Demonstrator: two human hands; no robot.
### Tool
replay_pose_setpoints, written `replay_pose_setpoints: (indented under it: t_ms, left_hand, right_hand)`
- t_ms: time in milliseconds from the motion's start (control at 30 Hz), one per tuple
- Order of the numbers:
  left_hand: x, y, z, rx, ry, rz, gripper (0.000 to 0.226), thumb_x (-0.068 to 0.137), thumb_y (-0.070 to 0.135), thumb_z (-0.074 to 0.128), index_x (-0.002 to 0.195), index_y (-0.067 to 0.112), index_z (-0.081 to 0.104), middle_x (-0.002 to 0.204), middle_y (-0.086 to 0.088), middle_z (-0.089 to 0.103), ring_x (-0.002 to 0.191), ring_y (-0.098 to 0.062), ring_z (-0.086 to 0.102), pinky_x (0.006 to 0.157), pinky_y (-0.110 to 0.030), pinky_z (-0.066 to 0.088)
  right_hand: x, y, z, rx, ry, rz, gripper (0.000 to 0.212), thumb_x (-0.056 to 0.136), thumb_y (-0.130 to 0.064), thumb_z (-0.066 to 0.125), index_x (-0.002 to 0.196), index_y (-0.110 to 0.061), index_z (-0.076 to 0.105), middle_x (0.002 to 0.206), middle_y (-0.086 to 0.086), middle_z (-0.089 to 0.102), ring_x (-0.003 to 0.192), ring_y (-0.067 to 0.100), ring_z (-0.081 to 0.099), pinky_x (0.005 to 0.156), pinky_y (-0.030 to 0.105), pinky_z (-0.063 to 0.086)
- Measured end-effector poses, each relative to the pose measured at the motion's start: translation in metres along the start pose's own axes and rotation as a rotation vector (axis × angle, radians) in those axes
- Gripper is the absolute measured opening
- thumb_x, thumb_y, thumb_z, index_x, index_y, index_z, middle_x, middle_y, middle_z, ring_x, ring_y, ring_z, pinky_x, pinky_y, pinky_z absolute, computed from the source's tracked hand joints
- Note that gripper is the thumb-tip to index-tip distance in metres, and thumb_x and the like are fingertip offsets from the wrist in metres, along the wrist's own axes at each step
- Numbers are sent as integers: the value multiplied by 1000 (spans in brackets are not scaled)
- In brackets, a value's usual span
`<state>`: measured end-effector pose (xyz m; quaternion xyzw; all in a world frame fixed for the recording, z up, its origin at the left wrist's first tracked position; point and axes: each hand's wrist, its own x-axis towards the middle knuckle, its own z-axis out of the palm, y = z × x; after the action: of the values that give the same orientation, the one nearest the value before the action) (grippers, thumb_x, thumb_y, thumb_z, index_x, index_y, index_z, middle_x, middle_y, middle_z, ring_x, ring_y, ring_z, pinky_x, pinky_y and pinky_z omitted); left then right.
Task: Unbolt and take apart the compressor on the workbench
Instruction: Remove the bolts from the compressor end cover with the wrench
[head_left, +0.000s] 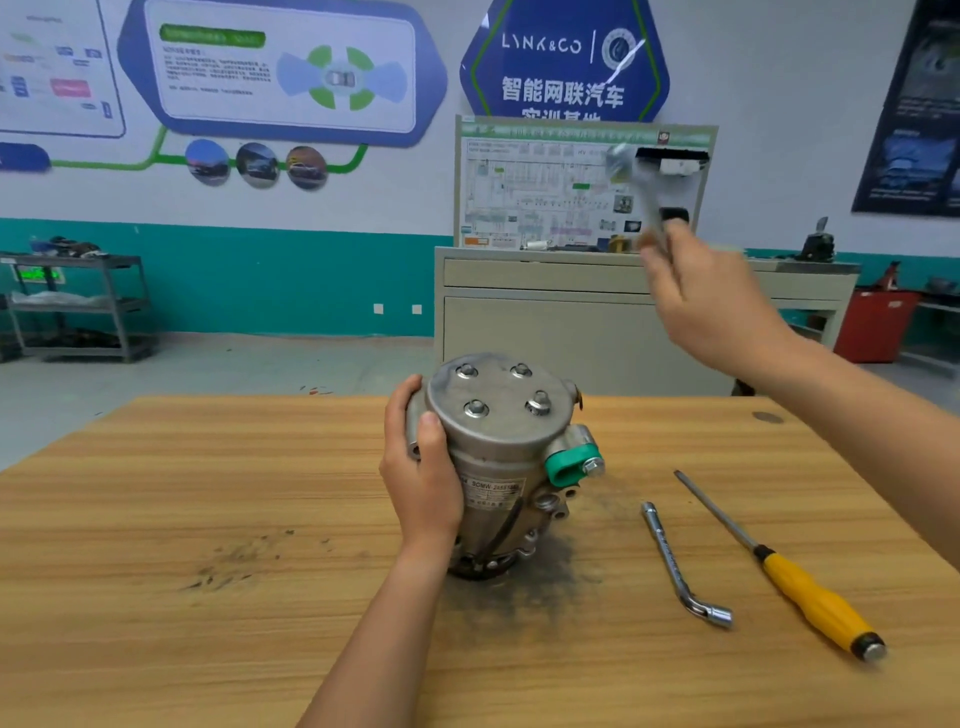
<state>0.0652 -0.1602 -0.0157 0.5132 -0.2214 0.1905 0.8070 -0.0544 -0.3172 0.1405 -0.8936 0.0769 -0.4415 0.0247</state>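
A grey metal compressor (504, 457) stands upright on the wooden workbench (208, 519). Several bolts (477, 408) stick up from its round top plate, and a green cap (566, 467) sits on its right side. My left hand (423, 467) grips the compressor's left side, thumb on the upper rim. My right hand (711, 306) is raised above and to the right of the compressor. It grips the handle of a blurred metal tool (636, 192) whose head points up.
On the bench to the right lie an L-shaped socket wrench (680, 566) and a yellow-handled screwdriver (779, 566). Dark grime marks the wood around the compressor. A beige cabinet (545, 322) with a wiring board stands behind the bench, a shelf cart (78, 306) at far left.
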Motion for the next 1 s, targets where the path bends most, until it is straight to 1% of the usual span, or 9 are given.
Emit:
replay_pose_setpoints:
  t_ms: [67, 167, 367, 600, 667, 733, 833, 900, 1000]
  left_hand:
    - [-3, 0, -1, -7, 28, 19, 37, 84, 29, 39, 117, 23, 54, 107, 22, 56, 92, 15, 54, 69, -5, 42]
    - [-4, 1, 0, -15, 30, 30, 39, 84, 33, 40, 118, 20, 53, 106, 20, 56, 91, 16, 54, 68, -4, 41]
    - [-12, 5, 5, 12, 58, 65, 55, 75, 49, 36, 119, 21, 54, 106, 30, 53, 93, 22, 50, 71, 0, 36]
    - [-19, 11, 14, 61, 40, 96, 58, 77, 48, 36, 123, 16, 53, 91, 52, 51, 87, 26, 49, 63, 3, 37]
    - [-19, 10, 13, 53, 41, 84, 57, 77, 49, 36, 123, 18, 53, 92, 47, 54, 87, 26, 49, 63, 3, 37]
    - [-14, 7, 10, 26, 41, 45, 54, 79, 45, 40, 124, 17, 54, 96, 35, 56, 89, 24, 50, 63, 1, 38]
    - [-6, 5, 4, -12, 34, 6, 41, 83, 31, 39, 120, 21, 55, 106, 24, 54, 90, 22, 52, 65, -1, 40]
    - [-3, 6, 2, -36, 18, -8, 36, 83, 28, 39, 115, 24, 55, 108, 21, 55, 91, 20, 53, 67, -1, 40]
    - [2, 4, 2, -37, -13, -1, 34, 82, 27, 40, 112, 23, 56, 107, 18, 58, 91, 16, 55, 69, -2, 41]
  right_hand:
    - [-32, -11, -8, -231, -149, -160, 39, 97, -31, 31, 135, -23, 35, 52, 1, 43, 46, 23, 44, 43, 29, 24]
    - [-72, -23, -11, -516, -352, -179, 49, 99, -33, 25, 143, -40, 5, 50, -5, 36, 42, 9, 34, 38, 23, 23]
    - [-90, -30, -6, -702, -406, -96, 69, 94, -12, 35, 142, -35, -10, 55, -4, 31, 45, 13, 28, 40, 25, 20]
    - [-82, -54, -9, -756, -508, -110, 71, 86, 2, 39, 145, -14, 2, 56, -1, 27, 43, 16, 23, 38, 27, 19]
    - [-90, -53, -6, -745, -505, -104, 71, 85, 1, 40, 145, -11, 4, 57, 0, 26, 43, 16, 22, 38, 27, 17]
    - [-98, -48, -6, -756, -469, -110, 66, 79, -1, 57, 140, -5, 31, 53, 1, 27, 37, 18, 23, 37, 23, 11]
    - [-100, -18, 4, -635, -28, -266, 24, 79, -18, 64, 100, -7, 71, 43, 4, 41, 28, 19, 34, 36, 17, 18]
    - [-87, 5, 17, -507, 44, -369, 29, 90, -22, 49, 99, -7, 72, 51, 7, 52, 38, 20, 46, 40, 24, 34]
    - [-47, 20, 39, -445, 92, -425, 22, 87, -13, 58, 102, 0, 69, 77, 16, 67, 66, 29, 65, 72, 47, 52]
